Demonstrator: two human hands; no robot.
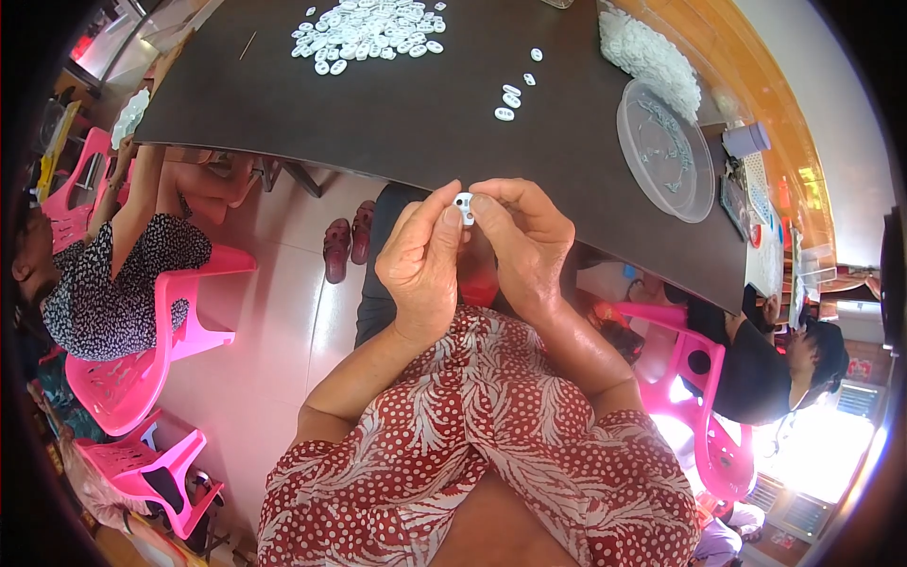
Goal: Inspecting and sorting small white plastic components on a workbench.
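Between the fingertips of both hands, just off the table's near edge, is a small white plastic piece (pixel 464 203) with dark round holes or spots. My left hand (pixel 420 250) pinches its left side with thumb and fingers. From the other side, the thumb and forefinger of my right hand (pixel 531 241) grip it as well. Several similar white oval pieces lie loosely on the dark table, among them one oval piece (pixel 504 114) closest to my hands. Farther off and to the left is a heap of white pieces (pixel 368 28).
A round clear plastic tub (pixel 625 128) with small grey parts stands on the right of the table (pixel 378 123), beside a mass of white parts (pixel 647 57). A thin stick (pixel 248 45) lies at left. People sit near pink chairs (pixel 170 321) on both sides.
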